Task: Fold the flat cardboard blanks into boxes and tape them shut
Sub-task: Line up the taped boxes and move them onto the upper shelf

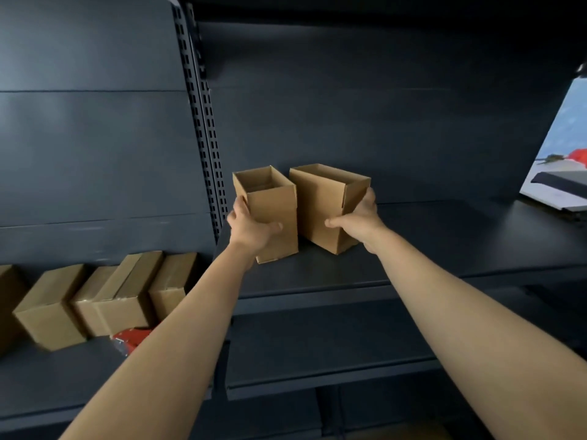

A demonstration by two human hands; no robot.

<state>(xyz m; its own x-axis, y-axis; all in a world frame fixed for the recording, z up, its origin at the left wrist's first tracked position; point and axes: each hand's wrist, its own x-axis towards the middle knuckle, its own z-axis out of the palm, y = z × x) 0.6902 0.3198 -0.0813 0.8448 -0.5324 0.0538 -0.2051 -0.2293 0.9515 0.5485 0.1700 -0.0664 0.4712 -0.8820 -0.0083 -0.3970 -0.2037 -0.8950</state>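
Two small cardboard boxes stand upright and open-topped on a dark shelf [413, 249]. My left hand [251, 230] grips the left box [273, 201], thumb across its front face and fingers round its left side. The right box [320, 204] stands beside it, almost touching, turned a little. My right hand [359, 220] holds it, thumb on the near face and fingers up its right side. Both arms reach far forward.
Several closed, taped cardboard boxes [104, 300] line the lower shelf at the left. A red tape dispenser [130, 339] lies in front of them, partly behind my left forearm. A slotted upright [203, 122] divides the shelf bays. A pale panel [559, 160] shows at the right edge.
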